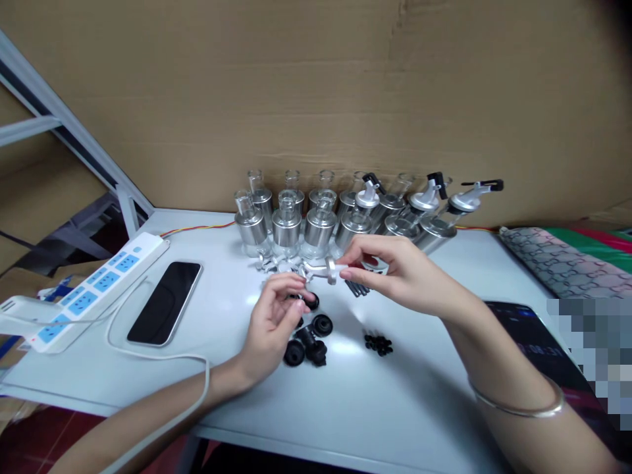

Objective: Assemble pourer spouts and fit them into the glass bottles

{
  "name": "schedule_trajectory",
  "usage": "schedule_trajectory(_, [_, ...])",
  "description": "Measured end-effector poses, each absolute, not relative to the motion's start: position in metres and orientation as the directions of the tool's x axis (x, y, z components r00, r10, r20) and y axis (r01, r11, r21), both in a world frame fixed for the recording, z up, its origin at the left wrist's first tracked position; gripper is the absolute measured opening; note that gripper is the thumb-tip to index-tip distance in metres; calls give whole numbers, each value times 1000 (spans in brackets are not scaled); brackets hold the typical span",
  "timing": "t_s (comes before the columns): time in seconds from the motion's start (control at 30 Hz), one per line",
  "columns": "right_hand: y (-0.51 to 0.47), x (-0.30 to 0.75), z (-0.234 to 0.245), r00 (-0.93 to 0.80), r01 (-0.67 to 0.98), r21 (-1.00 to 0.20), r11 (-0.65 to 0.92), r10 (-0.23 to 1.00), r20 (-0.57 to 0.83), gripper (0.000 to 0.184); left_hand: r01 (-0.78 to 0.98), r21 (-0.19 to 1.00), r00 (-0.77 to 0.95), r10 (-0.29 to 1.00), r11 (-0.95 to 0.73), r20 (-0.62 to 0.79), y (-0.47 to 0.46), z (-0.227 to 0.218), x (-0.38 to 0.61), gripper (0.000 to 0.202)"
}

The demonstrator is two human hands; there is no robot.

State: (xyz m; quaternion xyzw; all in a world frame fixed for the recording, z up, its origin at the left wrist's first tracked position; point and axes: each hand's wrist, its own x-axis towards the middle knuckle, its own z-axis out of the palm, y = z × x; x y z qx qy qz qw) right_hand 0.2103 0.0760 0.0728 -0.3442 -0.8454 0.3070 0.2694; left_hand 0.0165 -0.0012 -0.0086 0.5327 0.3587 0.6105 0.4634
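Observation:
My right hand (395,273) pinches a silver pourer spout (323,270) above the white table (405,408). My left hand (277,316) is curled beside it, its fingertips closed on a small black part (310,299) close to the spout's end. Below the left hand lie several black rubber stoppers (309,342). A small heap of tiny black pieces (378,343) lies to the right of them. More silver spouts (276,264) lie just behind my hands.
Several glass bottles with silver collars (286,220) stand in rows at the back; three at the right carry fitted pourers (427,195). A black phone (165,301) and a white power strip (93,283) lie at left, its cable (148,352) crossing the table. Patterned fabric (563,260) lies at right.

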Motion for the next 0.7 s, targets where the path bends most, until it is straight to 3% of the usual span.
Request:
schedule_trajectory(0.13, [69,201,69,-601,351,-739,574,744,293,17,-196,929,-75,950,-313,304,4,-6,15,16])
schedule_trajectory(0.33, [66,193,67,-682,312,-776,549,698,220,10,-154,918,-74,930,-366,359,5,-3,15,11])
schedule_trajectory(0.7, [60,183,64,-712,401,-708,581,684,157,15,-125,944,-22,952,-305,305,5,-7,13,25])
